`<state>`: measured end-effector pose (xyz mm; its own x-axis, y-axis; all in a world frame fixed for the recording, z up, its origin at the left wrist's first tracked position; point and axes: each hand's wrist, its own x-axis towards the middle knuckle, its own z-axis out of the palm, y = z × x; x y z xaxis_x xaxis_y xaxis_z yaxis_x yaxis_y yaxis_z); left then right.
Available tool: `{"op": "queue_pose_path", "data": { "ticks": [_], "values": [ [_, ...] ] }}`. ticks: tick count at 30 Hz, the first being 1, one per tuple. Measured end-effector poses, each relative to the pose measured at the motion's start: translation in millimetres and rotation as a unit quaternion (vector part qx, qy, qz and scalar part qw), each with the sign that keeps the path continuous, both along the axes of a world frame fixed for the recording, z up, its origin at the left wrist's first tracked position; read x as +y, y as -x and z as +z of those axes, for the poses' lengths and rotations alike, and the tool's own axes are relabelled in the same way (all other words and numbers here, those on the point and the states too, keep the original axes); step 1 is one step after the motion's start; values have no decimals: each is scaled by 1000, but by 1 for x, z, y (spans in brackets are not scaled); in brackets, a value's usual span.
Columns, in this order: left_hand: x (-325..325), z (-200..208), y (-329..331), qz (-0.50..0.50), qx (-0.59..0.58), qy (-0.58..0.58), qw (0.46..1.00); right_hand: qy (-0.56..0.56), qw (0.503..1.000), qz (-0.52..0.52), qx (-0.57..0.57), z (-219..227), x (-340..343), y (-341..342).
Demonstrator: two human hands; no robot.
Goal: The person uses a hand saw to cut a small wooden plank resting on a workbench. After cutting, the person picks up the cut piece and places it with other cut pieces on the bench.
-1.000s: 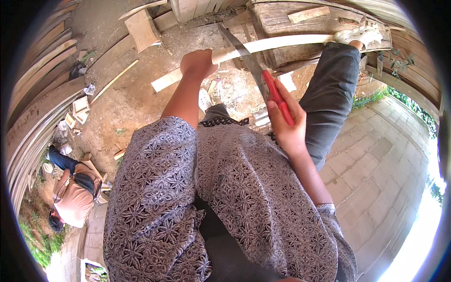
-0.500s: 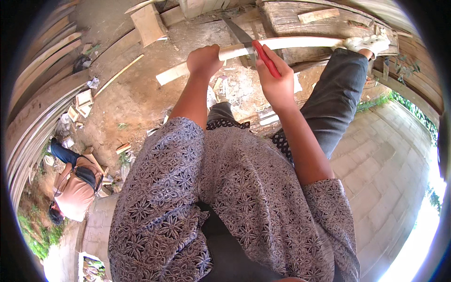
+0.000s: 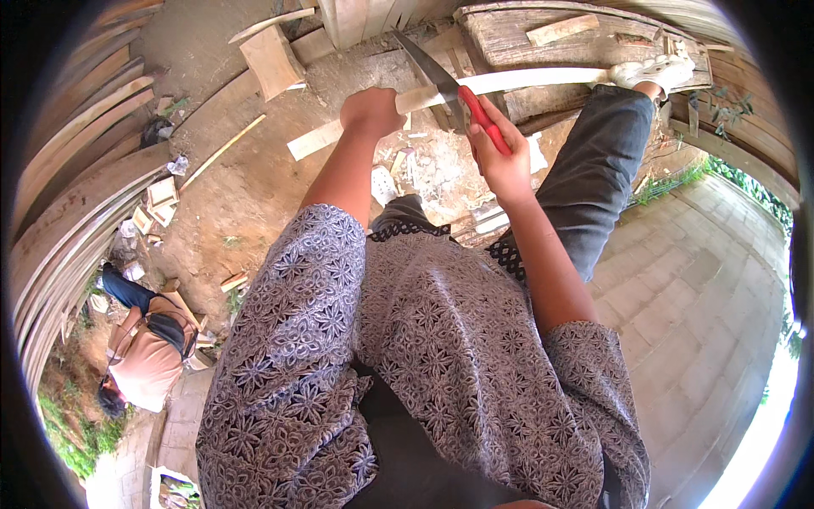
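Note:
A long pale wooden strip (image 3: 543, 80) lies crosswise ahead of me. My left hand (image 3: 371, 112) is closed around it near its left end, which sticks out past the fist. In my right hand (image 3: 500, 157) is the red handle of a handsaw (image 3: 432, 68). Its dark blade crosses the strip to the right of my left fist, the tip pointing away and to the left. How deep the teeth sit in the wood cannot be made out. My right foot, in a white shoe (image 3: 651, 73), presses on the strip's right end, over a thick weathered timber (image 3: 500, 41).
A small loose wood piece (image 3: 562, 30) rests on the timber. A curved wood block (image 3: 271, 61) stands at the far left, near a thin stick (image 3: 222, 153). Offcuts litter the dirt floor. Stacked boards (image 3: 76, 195) line the left side, where another person (image 3: 148, 348) bends down.
My right hand has drawn the saw a little back toward me, its blade still across the strip. My left hand keeps its hold on the wood. The whole view has shifted slightly.

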<state>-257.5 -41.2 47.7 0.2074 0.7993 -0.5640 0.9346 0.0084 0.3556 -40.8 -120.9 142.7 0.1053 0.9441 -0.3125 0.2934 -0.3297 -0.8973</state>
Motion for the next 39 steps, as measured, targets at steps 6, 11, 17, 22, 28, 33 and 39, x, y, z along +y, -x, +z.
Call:
{"op": "queue_pose_path", "data": {
  "ticks": [6, 11, 17, 22, 28, 33, 39],
  "values": [
    [22, -11, 5, -28, -13, 63, 998, -37, 997, 14, -70, 12, 11, 21],
    [48, -42, 12, -41, -61, 190, 979, -42, 994, 48, -84, 10, 21, 22],
    [66, -57, 32, -51, -98, 179, 978, -73, 995, 53, -32, 0, 42, 25],
    [35, 1, 12, 5, -15, 81, 997, -69, 994, 52, -68, -4, 44, 30],
    [29, 22, 2, -15, 38, 36, 999, -45, 994, 63, -70, 13, 46, 28],
    [27, 12, 6, -25, 67, 9, 997, 10, 995, 80, -54, 81, -10, -6],
    [18, 16, 4, -20, 74, -9, 997, 70, 994, 62, -57, 171, -60, -39]
  ]
}}
